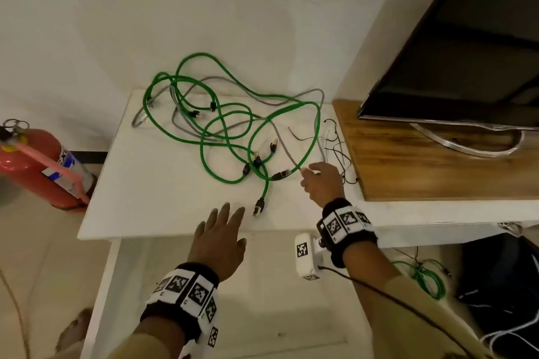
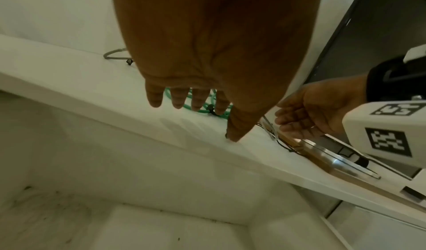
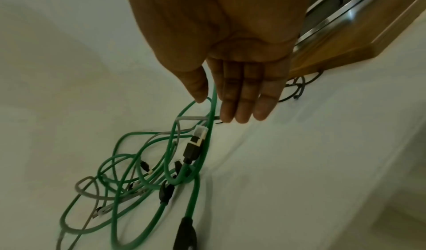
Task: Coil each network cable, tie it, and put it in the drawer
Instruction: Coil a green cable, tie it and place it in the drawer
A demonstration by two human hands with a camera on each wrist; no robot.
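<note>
Several loose green network cables lie tangled with grey ones on the white table. My left hand is flat with its fingers spread over the table's front edge, beside a green cable's black plug, and holds nothing. My right hand has straight fingers at the tangle's right end; a green loop passes between its thumb and fingers and a grey cable end touches them. The open white drawer lies below.
Thin black tie wires lie by the wooden board under the TV on the right. A red fire extinguisher stands to the left. A black bag and another green cable are at lower right.
</note>
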